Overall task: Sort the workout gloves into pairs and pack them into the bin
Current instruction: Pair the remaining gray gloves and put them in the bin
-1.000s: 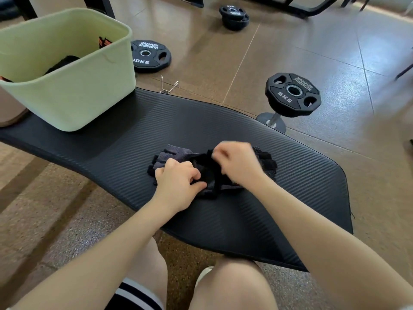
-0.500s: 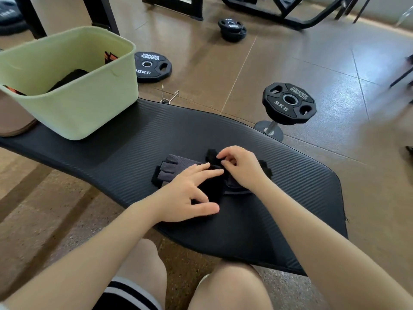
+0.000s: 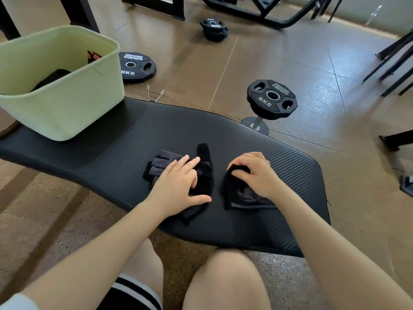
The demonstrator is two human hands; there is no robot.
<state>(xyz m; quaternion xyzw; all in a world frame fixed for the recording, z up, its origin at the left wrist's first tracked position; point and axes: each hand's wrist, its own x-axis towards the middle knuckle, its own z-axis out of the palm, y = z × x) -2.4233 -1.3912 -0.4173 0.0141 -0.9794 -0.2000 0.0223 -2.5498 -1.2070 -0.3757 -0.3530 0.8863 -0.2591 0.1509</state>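
Your left hand (image 3: 178,184) lies flat with its fingers straight and spread, thumb out to the right. Your right hand (image 3: 254,173) sits just beside it, fingers curled down. Both arms reach forward.

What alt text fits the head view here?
Two hands press two dark workout gloves apart on a black mat: left hand on the left glove, right hand on the right glove. A green bin stands far left.

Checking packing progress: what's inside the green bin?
Inside the green bin, a dark glove and an orange-striped item show; its near wall hides the bottom.
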